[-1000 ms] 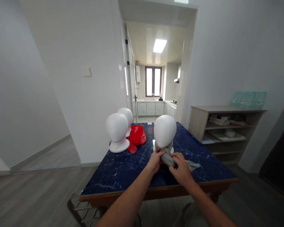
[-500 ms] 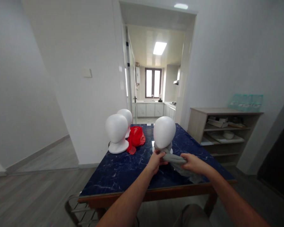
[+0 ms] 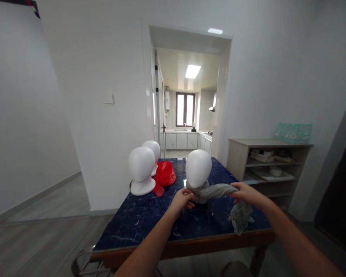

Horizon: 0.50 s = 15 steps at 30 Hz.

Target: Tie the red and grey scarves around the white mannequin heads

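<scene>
A white mannequin head stands on the dark blue marble table. A grey scarf is wrapped around its neck. My left hand grips the scarf at the neck's front left. My right hand holds the scarf's other end, pulled out to the right and raised off the table, with the loose tail hanging below it.
Two more white mannequin heads stand at the table's far left, with a red cloth beside them. A wooden shelf unit is against the right wall. A doorway behind opens onto a kitchen. A metal chair frame is at bottom left.
My right hand has moved right and upward, drawing the grey scarf out from the mannequin's neck. My left hand stayed at the neck. The camera has tilted up slightly.
</scene>
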{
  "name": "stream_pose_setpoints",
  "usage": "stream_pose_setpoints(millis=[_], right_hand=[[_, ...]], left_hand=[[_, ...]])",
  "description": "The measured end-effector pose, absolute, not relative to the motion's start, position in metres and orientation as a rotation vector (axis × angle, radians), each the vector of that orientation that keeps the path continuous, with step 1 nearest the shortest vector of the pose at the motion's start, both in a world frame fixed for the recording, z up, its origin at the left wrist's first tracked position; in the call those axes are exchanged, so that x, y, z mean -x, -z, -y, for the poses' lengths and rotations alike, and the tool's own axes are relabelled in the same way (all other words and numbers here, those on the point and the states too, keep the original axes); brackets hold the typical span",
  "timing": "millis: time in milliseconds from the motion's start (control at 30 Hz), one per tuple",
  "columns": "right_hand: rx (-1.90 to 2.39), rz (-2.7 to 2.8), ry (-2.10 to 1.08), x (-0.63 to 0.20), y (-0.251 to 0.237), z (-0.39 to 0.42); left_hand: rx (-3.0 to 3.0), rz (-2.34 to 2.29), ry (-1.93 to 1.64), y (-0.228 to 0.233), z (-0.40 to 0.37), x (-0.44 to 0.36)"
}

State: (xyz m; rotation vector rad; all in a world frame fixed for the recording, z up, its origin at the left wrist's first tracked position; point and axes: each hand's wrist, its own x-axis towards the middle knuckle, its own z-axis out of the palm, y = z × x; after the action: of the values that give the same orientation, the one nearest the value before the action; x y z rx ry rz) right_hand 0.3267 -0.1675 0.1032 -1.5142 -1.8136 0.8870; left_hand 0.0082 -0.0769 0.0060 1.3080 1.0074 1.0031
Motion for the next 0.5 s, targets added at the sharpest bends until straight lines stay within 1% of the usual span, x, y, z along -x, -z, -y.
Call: stream_pose_setpoints(millis=[133, 233, 400, 500], right_hand=[[1.486, 1.69, -1.094, -0.336, -0.095, 0.17], [1.504, 1.707, -1.133, -0.346, -0.09, 0.167], [1.602, 1.959, -1.075, -0.39, -0.093, 0.158], [1.798, 2.083, -0.945, -0.423, -0.102, 0.144]], left_hand=[[-1.639, -1.123, -1.124, -0.01, 0.059, 0.008], [-1.972, -1.117, -1.068, -0.006, 0.05, 0.007], [-1.989, -1.099, -1.071, 0.007, 0.039, 0.0], [-1.996, -1.1, -1.084, 0.012, 0.036, 0.0]])
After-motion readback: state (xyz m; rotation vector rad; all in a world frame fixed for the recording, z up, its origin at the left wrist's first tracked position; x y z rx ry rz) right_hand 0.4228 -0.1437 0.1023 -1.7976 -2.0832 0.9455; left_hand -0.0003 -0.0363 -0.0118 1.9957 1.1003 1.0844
